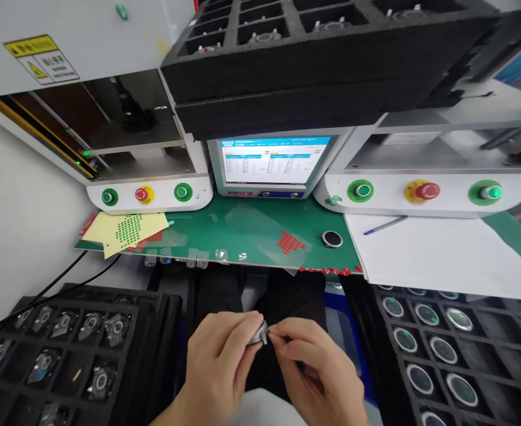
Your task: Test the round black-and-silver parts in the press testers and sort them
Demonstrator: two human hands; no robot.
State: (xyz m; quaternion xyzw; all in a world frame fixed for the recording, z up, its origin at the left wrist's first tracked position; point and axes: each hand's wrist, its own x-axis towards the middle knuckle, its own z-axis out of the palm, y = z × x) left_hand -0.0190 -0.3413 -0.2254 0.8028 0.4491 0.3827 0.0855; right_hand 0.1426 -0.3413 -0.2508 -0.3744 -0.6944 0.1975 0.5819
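Note:
Low in the middle of the head view, over my lap, my left hand [219, 361] is closed around a small round grey metal part [258, 335]. My right hand [314, 367] pinches at that part's right edge with thumb and forefinger; what it pinches is too small to make out. Both hands touch the part. To my left, a black foam tray [154, 331] holds several grey metal parts. At the right, another black foam tray [500, 331] holds several round lens-like parts. A single round black part [332, 238] lies on the green mat [251, 228].
Ahead stand two white machines with green buttons and red emergency stops [427, 190], and a lit screen [272, 160] between them. Black foam trays [313, 65] are stacked on top. Sticker sheets [127, 229], red stickers [290, 241], white paper [442, 251] and a pen [384, 225] lie on the bench.

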